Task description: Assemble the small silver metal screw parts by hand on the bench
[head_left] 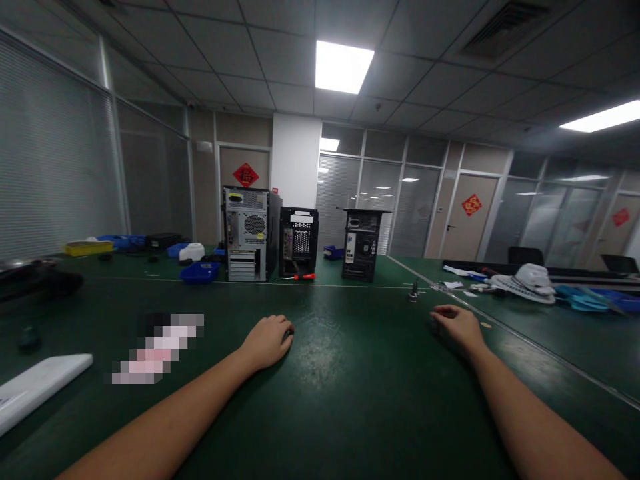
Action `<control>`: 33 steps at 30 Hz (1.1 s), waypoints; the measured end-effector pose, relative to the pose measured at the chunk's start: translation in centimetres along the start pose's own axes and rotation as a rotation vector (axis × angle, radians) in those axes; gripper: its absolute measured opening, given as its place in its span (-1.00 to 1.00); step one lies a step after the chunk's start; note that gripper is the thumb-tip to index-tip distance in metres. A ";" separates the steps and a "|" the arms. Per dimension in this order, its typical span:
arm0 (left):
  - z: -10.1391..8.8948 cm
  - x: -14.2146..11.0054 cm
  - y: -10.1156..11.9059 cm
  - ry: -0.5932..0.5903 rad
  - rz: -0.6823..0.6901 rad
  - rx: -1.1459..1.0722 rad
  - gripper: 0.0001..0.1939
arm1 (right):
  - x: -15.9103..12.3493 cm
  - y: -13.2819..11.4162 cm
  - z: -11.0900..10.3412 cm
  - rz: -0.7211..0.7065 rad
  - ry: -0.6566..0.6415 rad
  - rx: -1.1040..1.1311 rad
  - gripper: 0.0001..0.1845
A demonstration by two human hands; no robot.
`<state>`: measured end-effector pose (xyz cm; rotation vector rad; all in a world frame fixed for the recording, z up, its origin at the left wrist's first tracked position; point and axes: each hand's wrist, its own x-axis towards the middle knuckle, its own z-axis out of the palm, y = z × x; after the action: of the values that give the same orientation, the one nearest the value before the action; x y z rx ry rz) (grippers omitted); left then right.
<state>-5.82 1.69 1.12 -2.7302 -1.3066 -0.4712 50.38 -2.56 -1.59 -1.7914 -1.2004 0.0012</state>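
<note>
Both my forearms reach out over a dark green table point(320, 400). My left hand point(267, 339) rests on the tabletop with its fingers curled under, nothing visible in it. My right hand point(457, 325) also rests on the table, fingers bent down and together; a small dark thing may lie under the fingertips, but I cannot make it out. Three computer tower cases stand at the far side: a grey one point(247, 233), a black one point(299, 241) and another black one point(363, 245). A red-handled screwdriver point(303, 277) lies in front of the middle case.
Blue bins point(200, 272), a white jug point(192, 252) and a yellow tray point(87, 248) sit at the far left. A white flat box point(35, 390) lies near left. A small metal part point(413, 291) stands ahead of my right hand. White cloth point(530, 280) and blue items lie right.
</note>
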 end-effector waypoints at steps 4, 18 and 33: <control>-0.1 0.0 0.0 -0.004 -0.001 -0.007 -0.67 | 0.1 -0.2 0.0 0.000 -0.031 -0.023 -0.57; 0.3 0.2 -0.2 0.012 0.015 -0.006 -0.68 | -0.7 -1.3 -0.2 -0.061 -0.081 -0.129 -0.62; 0.1 0.0 -0.1 0.003 0.014 -0.018 -0.67 | -0.9 -2.2 -0.5 -0.055 -0.057 -0.091 -0.64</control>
<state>-5.86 1.76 1.07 -2.7503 -1.2873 -0.4883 48.57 -3.37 -0.20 -1.8471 -1.3088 -0.0347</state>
